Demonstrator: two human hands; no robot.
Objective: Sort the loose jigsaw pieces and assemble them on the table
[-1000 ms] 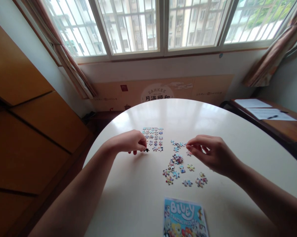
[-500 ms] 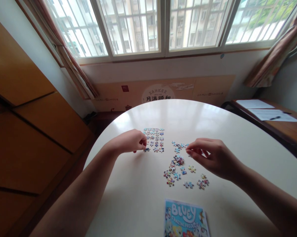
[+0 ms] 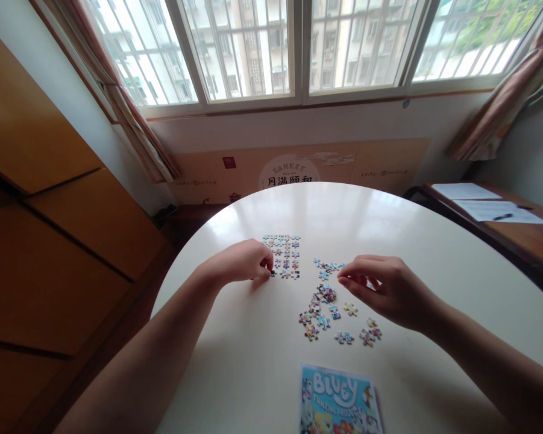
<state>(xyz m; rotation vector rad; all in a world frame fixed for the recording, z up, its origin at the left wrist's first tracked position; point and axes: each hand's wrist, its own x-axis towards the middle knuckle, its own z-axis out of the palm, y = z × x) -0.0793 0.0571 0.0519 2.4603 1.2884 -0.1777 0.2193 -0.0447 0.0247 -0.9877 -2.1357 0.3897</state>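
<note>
A partly joined jigsaw block (image 3: 284,254) lies on the white round table (image 3: 298,211). My left hand (image 3: 239,262) rests at the block's lower left corner, fingers curled and pinched on a dark puzzle piece pressed against that edge. My right hand (image 3: 384,289) hovers just right of a loose pile of puzzle pieces (image 3: 328,304), thumb and forefinger pinched on a small piece. More loose pieces lie scattered below it. A small cluster of blue pieces (image 3: 328,266) sits between my hands.
A blue "Bluey" puzzle booklet (image 3: 338,401) lies at the table's near edge. A wooden cabinet (image 3: 49,229) stands to the left. At the right, a side desk (image 3: 501,223) carries papers and a pen. Windows and curtains are behind.
My left hand has slid slightly right, bringing the dark piece against the block's lower left corner. My right hand has dropped a little toward the loose pile, still pinched.
</note>
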